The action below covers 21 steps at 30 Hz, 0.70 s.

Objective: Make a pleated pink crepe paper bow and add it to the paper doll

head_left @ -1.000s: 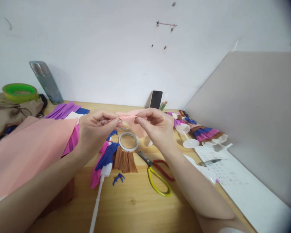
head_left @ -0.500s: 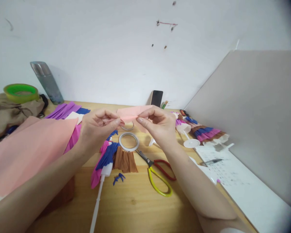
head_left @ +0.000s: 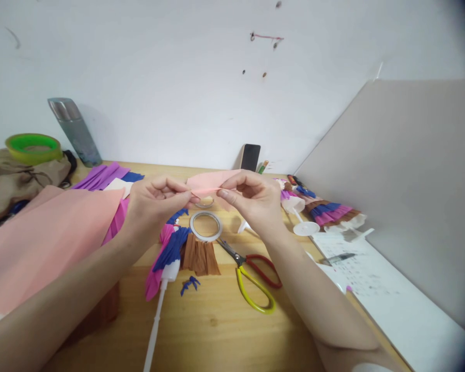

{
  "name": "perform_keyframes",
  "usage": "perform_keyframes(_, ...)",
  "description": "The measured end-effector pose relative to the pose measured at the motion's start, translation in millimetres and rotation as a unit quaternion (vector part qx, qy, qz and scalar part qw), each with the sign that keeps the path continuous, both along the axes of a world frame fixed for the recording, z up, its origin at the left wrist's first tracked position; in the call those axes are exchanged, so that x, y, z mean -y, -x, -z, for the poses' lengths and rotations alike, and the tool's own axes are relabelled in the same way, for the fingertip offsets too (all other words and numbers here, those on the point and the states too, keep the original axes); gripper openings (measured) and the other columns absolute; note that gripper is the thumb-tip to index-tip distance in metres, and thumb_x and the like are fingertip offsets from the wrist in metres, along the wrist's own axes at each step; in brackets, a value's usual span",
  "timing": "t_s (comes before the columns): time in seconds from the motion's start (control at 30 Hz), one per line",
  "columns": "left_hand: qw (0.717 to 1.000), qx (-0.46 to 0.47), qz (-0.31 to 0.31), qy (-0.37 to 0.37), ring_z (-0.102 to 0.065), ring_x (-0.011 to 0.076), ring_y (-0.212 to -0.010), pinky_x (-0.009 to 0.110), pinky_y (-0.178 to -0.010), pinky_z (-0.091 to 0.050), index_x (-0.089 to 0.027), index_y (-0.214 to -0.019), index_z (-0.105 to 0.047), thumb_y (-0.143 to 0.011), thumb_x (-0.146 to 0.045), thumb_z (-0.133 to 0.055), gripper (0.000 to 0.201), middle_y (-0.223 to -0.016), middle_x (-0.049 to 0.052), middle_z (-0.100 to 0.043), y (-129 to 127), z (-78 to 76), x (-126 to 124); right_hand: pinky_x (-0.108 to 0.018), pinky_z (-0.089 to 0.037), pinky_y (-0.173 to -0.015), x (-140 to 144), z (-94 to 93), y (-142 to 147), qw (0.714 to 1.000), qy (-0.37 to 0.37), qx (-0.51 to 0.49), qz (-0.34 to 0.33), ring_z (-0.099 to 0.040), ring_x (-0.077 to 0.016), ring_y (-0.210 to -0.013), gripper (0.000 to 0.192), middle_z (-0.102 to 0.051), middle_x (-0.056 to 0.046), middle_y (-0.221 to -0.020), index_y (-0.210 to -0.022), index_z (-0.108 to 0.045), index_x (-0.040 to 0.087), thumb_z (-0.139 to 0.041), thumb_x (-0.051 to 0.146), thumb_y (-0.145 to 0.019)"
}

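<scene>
Pink sheet [head_left: 213, 179] between 2 hands [head_left: 251, 199]

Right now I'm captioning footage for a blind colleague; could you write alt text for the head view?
A person's left hand and right hand pinch a pink sheet above a wooden table. Below them lie a pale ring and red-and-yellow-handled scissors; a flask is at back left.

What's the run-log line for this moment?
left hand: pinching small pink sheet | right hand: pinching it too | scissors, grey tape roll: on table
</scene>
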<state>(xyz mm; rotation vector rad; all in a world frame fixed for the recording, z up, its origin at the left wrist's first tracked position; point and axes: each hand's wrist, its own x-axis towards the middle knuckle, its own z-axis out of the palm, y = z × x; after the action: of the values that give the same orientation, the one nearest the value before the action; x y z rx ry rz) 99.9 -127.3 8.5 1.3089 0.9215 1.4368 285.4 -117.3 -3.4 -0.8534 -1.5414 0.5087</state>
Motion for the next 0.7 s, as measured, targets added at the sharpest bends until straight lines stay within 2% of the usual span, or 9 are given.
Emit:
perform_keyframes(0.13, 0.999, -0.016, 0.027, 0.03, -0.066, 0.0143, -0.054, 0.022, -0.052, -0.051, -0.017, -0.055, -0.065, -0.056, -0.014, -0.075, 0.011, -0.056, 0.002, -0.069, 2, -2.2, 0, -0.029, -0.044, -0.059, 1, 0.4, 0, 1.0, -0.017, 0.019, -0.003, -0.058, -0.0137, -0.062, 0.01, -0.066, 0.001, -0.065, -0.064, -0.067, 0.019, -0.074, 0.018, -0.071)
perform_keyframes(0.23, 0.997, -0.002, 0.044, 0.056, -0.067, 0.0142, -0.057, 0.022, -0.056, -0.052, -0.017, -0.056, -0.066, -0.056, -0.014, -0.076, 0.011, -0.058, 0.003, -0.071, 1, -3.5, 3, -0.029, -0.045, -0.061, 3, -0.7, 0, 0.996, -0.057, 0.061, 0.024, -0.06, -0.0141, -0.064, 0.011, -0.067, 0.001, -0.066, -0.065, -0.067, 0.019, -0.073, 0.016, -0.074)
perform_keyframes(0.4, 0.998, 0.009, 0.019, 0.062, -0.064, 0.0107, -0.053, 0.019, -0.055, -0.051, -0.016, -0.058, -0.069, -0.057, -0.015, -0.076, 0.008, -0.055, 0.002, -0.07, 0, -2.5, 3, -0.027, -0.046, -0.062, 10, -5.1, 0, 0.981, -0.12, 0.142, 0.058, -0.061, -0.0129, -0.064, 0.016, -0.067, 0.002, -0.064, -0.063, -0.065, 0.019, -0.072, 0.013, -0.077)
perform_keyframes(0.5, 0.999, 0.012, -0.007, 0.051, -0.063, 0.01, -0.051, 0.018, -0.054, -0.05, -0.017, -0.057, -0.068, -0.057, -0.014, -0.077, 0.009, -0.053, 0.0, -0.069, 2, -0.9, 0, -0.027, -0.046, -0.061, 11, -5.9, 0, 0.985, -0.1, 0.132, 0.054, -0.061, -0.0128, -0.063, 0.015, -0.068, 0.002, -0.064, -0.063, -0.066, 0.019, -0.072, 0.013, -0.075)
perform_keyframes(0.7, 0.999, 0.009, -0.016, 0.036, -0.068, 0.0133, -0.056, 0.021, -0.058, -0.054, -0.016, -0.061, -0.067, -0.062, -0.016, -0.076, 0.009, -0.058, 0.001, -0.072, 4, 1.3, 0, -0.026, -0.043, -0.054, 10, -5.7, 2, 0.998, -0.016, 0.046, 0.039, -0.058, -0.0128, -0.058, 0.011, -0.069, 0.001, -0.063, -0.062, -0.068, 0.019, -0.074, 0.016, -0.071)
